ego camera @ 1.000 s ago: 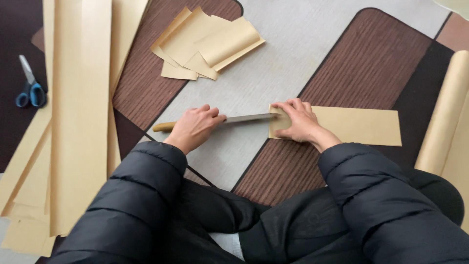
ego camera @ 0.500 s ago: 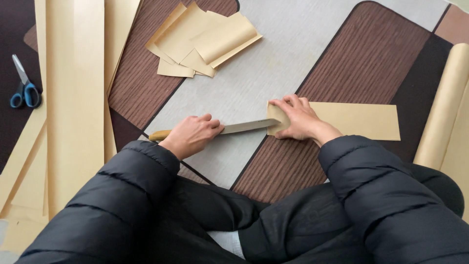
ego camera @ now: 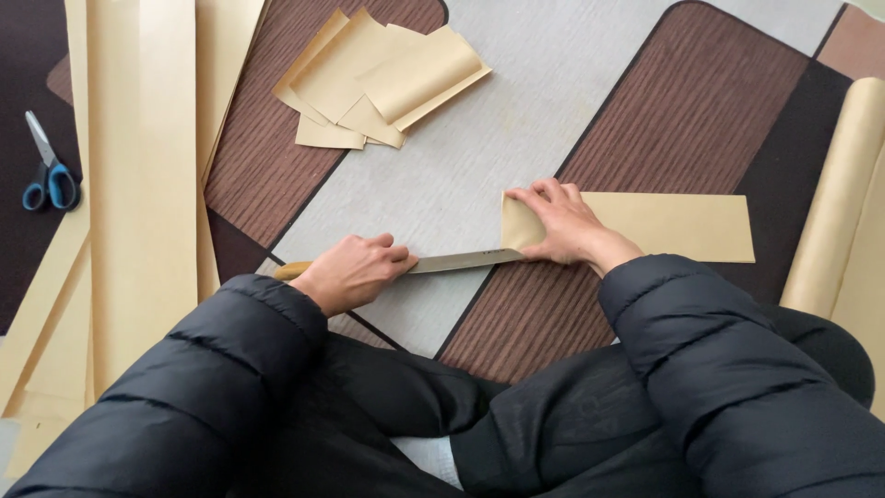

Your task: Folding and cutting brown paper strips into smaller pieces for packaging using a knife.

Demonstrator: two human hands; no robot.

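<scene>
1. The left hand (ego camera: 355, 272) is clenched around the wooden handle of a long knife (ego camera: 456, 262), whose flat blade lies low and points toward the right hand.
2. The right hand (ego camera: 562, 221) lies flat and unclenched, fingers spread, pressing down the left end of a folded tan paper strip (ego camera: 664, 226) on the patterned floor mat (ego camera: 516, 120); the blade tip reaches the fold.
3. The paper looks light, thin and easily torn, so pressing near the fold seems wise; the knife looks stiff, best gripped by its handle.
4. Farther off lie a pile of cut paper pieces (ego camera: 387, 78), long paper sheets (ego camera: 138, 166), a paper roll (ego camera: 834, 194) and blue-handled scissors (ego camera: 51, 175).
</scene>
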